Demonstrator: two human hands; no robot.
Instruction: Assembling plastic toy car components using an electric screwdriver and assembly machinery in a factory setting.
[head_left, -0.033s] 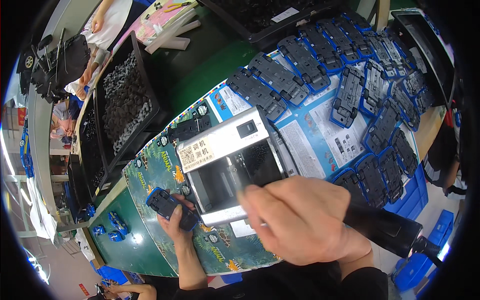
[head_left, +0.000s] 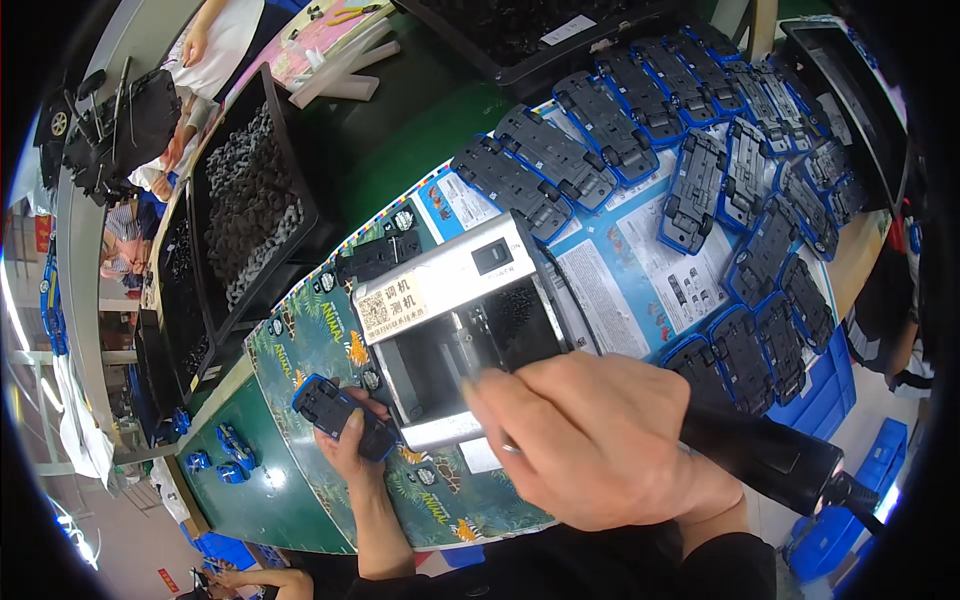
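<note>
My left hand [head_left: 348, 445] is closed around a blue toy car [head_left: 340, 412], its black underside turned up, just left of the screw feeder. The screw feeder [head_left: 445, 290] is a silver and black box with a switch and a sticker on top; small dark screws [head_left: 518, 306] lie inside it. In front of the feeder, my right hand [head_left: 590, 440] is wrapped around a black electric screwdriver [head_left: 765, 455], whose cable runs off to the lower right. A bit of shiny metal [head_left: 511, 448] shows by the right fingers, which are slightly blurred.
Several upturned blue toy cars [head_left: 695, 190] lie on printed sheets to the right. Black bins [head_left: 250, 200] of small dark parts stand at the left and far side. A few small blue pieces [head_left: 232, 455] rest on the green table. Other people's hands [head_left: 175, 150] are at far left.
My right hand has shifted slightly left, and a shiny metal piece by its fingers now shows. The left hand and toy car stay in place.
</note>
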